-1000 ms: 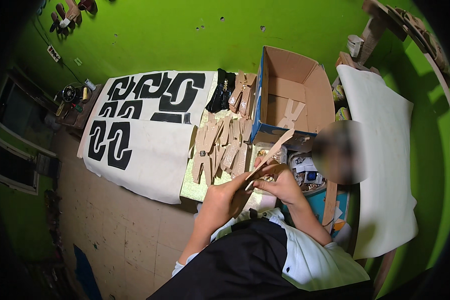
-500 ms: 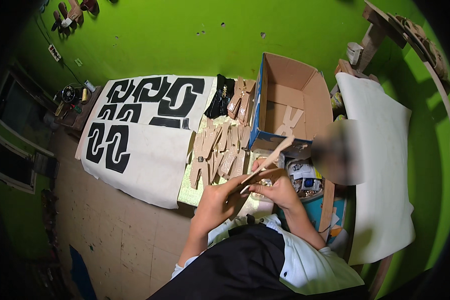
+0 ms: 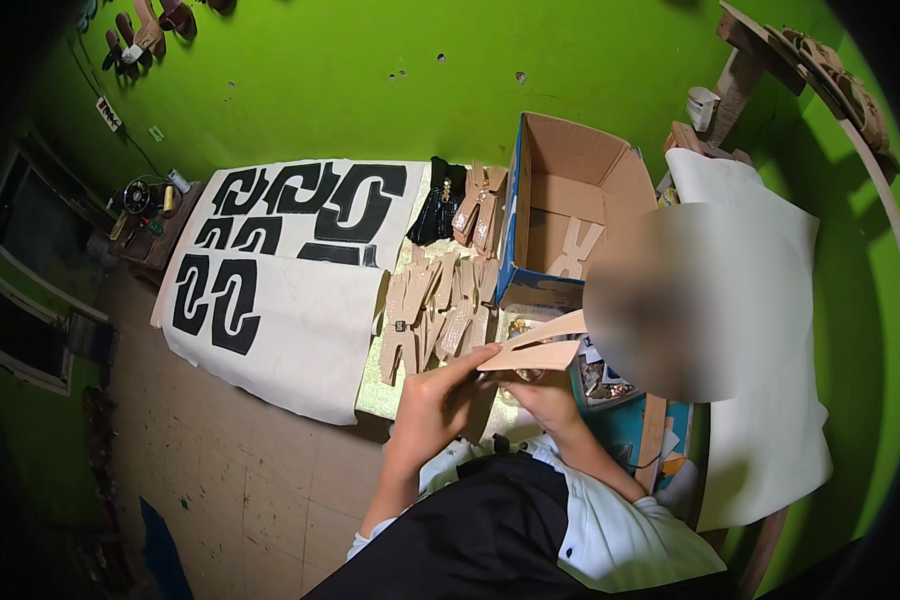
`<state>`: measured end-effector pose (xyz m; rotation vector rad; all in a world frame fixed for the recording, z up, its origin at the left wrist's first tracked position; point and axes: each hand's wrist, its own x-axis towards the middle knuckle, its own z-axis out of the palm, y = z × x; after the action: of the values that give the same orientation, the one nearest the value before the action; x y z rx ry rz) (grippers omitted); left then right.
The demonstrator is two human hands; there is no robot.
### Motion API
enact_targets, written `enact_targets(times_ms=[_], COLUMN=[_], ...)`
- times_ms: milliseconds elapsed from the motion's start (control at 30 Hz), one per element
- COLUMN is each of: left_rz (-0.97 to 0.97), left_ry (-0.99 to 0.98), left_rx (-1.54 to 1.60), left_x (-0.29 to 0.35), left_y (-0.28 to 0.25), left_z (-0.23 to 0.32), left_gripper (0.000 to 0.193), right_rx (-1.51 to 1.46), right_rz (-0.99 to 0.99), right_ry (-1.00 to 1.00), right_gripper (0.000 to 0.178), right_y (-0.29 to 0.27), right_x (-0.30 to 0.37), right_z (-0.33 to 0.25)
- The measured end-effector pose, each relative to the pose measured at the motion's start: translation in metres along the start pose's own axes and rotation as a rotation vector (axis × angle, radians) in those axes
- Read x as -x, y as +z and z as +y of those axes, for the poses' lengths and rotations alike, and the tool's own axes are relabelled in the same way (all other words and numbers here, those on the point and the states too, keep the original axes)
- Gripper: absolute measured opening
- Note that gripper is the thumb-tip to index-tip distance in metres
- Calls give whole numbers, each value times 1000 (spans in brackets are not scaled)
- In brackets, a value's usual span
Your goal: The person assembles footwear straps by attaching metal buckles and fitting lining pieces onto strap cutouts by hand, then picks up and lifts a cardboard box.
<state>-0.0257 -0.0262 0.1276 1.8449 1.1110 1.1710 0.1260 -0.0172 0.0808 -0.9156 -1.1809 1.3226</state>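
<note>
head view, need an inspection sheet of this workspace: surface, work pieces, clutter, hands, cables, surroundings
Surface: table with glittery pale cover; white sheets bearing black shapes on its left part.
Work pieces: forked beige strap in hand; pile of beige X-shaped straps on the table; pale X-shaped piece in the open cardboard box.
Clutter: tub of mixed small items right of the hands, partly blurred out.
Hands: left hand grips the forked strap; right hand below it, its grip hidden.
Cables: dark cable along the wall near the white outlet.
Surroundings: green wall with small holes; footwear hanging upper left.
</note>
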Motion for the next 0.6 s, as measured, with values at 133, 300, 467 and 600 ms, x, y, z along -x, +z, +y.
enact_targets(times_ms=[133, 300, 467, 600], left_rz=[-64, -25, -5, -54], left_ry=[-178, -23, -160, 30], left_rx=[2, 31, -155, -297], left_x=[-4, -2, -4, -3], left_y=[-5, -2, -2, -6], left_z=[8, -3, 1, -13], left_gripper=[41, 37, 39, 37], right_rx=[-285, -96, -105, 225], right_rz=[98, 34, 21, -109], right_ry=[-199, -91, -102, -412], right_gripper=[38, 36, 26, 23], right_y=[16, 9, 3, -5], right_x=[-6, -4, -3, -13], right_z=[-4, -3, 7, -7])
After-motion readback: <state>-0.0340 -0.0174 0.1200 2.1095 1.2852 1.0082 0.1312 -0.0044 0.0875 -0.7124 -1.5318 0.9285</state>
